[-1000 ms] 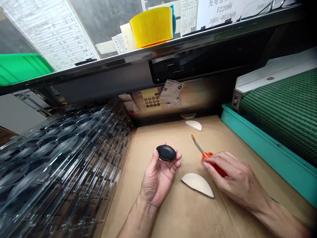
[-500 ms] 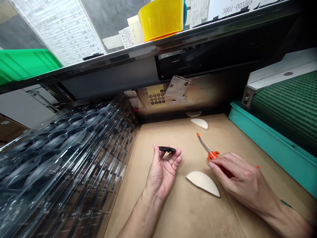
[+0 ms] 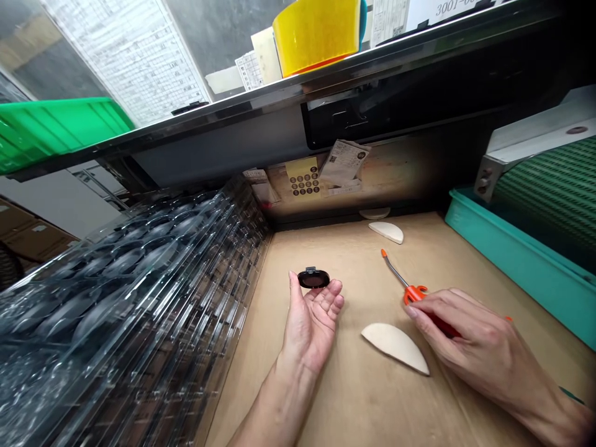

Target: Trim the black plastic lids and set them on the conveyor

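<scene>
My left hand [image 3: 311,318] is palm up over the cardboard-covered bench [image 3: 354,397] and pinches a small black round disc [image 3: 313,278] between thumb and fingertips. My right hand [image 3: 470,338] lies to the right, closed round the orange handle of a small screwdriver [image 3: 404,282] whose metal shaft points up and left. A cream half-moon pad [image 3: 395,346] lies on the bench between the two hands.
A tall stack of clear plastic trays [image 3: 125,292] holding dark discs fills the left. A teal frame [image 3: 516,267] with a green conveyor belt [image 3: 554,192] runs along the right. Another cream pad [image 3: 386,231] lies at the back. A shelf above carries a yellow tape roll [image 3: 316,31] and a green bin [image 3: 51,127].
My left hand has turned the black disc over in its fingers, from face-on through edge-on to its other side. The right hand has stayed on the screwdriver.
</scene>
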Demonstrator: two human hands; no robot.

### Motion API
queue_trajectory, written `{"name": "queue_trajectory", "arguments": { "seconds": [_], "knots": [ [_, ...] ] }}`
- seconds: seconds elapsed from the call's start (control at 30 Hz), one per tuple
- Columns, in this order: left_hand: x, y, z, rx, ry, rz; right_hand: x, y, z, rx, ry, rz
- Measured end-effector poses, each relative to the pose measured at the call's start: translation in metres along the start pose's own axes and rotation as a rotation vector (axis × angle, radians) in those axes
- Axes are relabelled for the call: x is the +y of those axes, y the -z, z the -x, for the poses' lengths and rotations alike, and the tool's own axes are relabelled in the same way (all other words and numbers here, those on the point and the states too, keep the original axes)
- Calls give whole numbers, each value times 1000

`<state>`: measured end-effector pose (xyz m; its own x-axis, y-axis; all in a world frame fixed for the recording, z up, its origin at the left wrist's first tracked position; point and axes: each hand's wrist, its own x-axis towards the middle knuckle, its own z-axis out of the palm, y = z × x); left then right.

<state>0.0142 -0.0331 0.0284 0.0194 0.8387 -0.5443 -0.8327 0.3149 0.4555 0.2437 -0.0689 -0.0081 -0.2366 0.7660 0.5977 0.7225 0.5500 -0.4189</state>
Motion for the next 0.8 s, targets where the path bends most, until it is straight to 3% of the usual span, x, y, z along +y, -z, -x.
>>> {"name": "queue_trajectory", "arguments": {
  "seconds": [0.17, 0.4, 0.8],
  "knots": [
    [0, -1, 2, -10, 37, 16, -1, 0, 0, -10, 2, 2],
    [-4, 2, 0, 129, 5, -62, -1, 0, -1, -16, 0, -2],
    [-6, 3, 7, 119, 39, -131, 2, -5, 3, -46, 19, -19]
  ]
}}
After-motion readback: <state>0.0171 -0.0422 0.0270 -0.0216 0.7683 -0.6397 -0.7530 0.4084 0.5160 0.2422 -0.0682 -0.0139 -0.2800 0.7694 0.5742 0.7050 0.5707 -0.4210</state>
